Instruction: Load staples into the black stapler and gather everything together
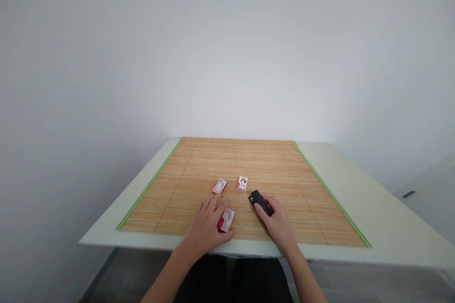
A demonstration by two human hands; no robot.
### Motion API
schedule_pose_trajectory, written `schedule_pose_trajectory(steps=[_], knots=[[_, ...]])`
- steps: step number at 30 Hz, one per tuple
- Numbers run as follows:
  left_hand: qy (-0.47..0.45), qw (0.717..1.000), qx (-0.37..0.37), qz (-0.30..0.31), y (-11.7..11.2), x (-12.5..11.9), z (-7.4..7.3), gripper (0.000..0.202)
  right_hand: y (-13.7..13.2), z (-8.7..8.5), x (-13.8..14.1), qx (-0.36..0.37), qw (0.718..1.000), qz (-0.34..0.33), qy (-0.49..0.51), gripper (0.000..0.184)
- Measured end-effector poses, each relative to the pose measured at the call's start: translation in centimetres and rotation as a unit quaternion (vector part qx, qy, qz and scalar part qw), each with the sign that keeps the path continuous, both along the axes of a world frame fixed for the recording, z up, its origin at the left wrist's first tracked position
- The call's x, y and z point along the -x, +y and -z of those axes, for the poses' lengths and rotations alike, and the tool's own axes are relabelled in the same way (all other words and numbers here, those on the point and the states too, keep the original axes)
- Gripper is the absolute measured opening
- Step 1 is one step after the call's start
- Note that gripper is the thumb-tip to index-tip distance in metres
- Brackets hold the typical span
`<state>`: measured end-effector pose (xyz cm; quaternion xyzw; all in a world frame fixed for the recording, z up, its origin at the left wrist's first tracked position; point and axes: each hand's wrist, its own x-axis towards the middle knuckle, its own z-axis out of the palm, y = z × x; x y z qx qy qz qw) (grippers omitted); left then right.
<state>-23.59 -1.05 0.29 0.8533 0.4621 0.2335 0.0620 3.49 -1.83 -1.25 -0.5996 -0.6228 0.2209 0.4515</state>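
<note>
My left hand [206,225] lies on the bamboo mat [313,199], fingers spread, its thumb side against a small red-and-white box [226,220]. My right hand [279,222] rests on the mat with its fingers closed round a small black device [259,201] that points away from me. Two more little boxes lie just beyond the hands: a red-and-white one [219,186] and a white one with a dark print [242,183].
The mat with green side edging covers most of a pale table [391,218]. The table's near edge runs just below my wrists. A plain white wall stands behind it. A white cabinet with a dark handle [408,194] sits at the right.
</note>
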Motion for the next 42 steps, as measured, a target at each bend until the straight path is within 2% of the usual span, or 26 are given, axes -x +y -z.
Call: schedule_pose_trajectory(steps=[3, 9, 12, 15, 18, 20, 23, 27, 30, 35, 40, 42], knots=[[0.003, 1.0, -0.01, -0.002, 0.9, 0.2, -0.2, 0.087, 0.1, 0.2, 0.0, 0.004, 1.0, 0.001, 0.002, 0.043], [0.032, 0.999, -0.013, -0.032, 3.5, 0.2, 1.5, 0.063, 0.1, 0.4, -0.2, 0.005, 1.0, 0.004, 0.007, 0.043], [0.021, 0.996, -0.028, -0.086, 4.3, 1.0, 2.3, 0.055, 0.0, 0.3, -0.2, 0.005, 1.0, 0.006, 0.007, 0.042], [0.013, 0.983, -0.042, -0.177, 4.8, 2.7, 2.9, 0.052, 0.0, 0.3, -0.3, 0.007, 1.0, 0.005, 0.009, 0.042], [0.007, 0.964, -0.052, -0.262, 4.7, 4.9, 3.4, 0.045, 0.0, 0.3, -0.2, 0.006, 1.0, 0.002, 0.012, 0.042], [-0.001, 0.956, -0.058, -0.287, 4.3, 6.1, 3.6, 0.041, -0.1, 0.3, -0.2, 0.004, 1.0, 0.002, 0.015, 0.041], [-0.015, 0.956, -0.068, -0.284, 3.6, 6.6, 3.4, 0.037, -0.1, 0.3, -0.3, 0.005, 1.0, 0.005, 0.018, 0.041], [-0.037, 0.955, -0.085, -0.281, 2.6, 6.0, 2.7, 0.025, 0.0, 0.4, -0.3, 0.007, 1.0, 0.009, 0.013, 0.043], [-0.048, 0.955, -0.081, -0.282, 1.8, 5.8, 2.7, 0.02, 0.1, 0.4, -0.3, 0.009, 1.0, 0.012, 0.016, 0.046], [-0.085, 0.957, -0.065, -0.27, 0.6, 6.7, 4.0, 0.035, 0.1, 0.3, -0.3, 0.009, 1.0, 0.01, 0.021, 0.046], [-0.141, 0.948, -0.028, -0.283, 1.2, 6.6, 4.2, 0.084, 0.1, 0.4, -0.4, 0.006, 1.0, 0.016, 0.013, 0.045], [-0.164, 0.943, -0.017, -0.288, 1.7, 6.2, 3.9, 0.093, 0.1, 0.5, -0.4, 0.009, 1.0, 0.015, 0.01, 0.045]])
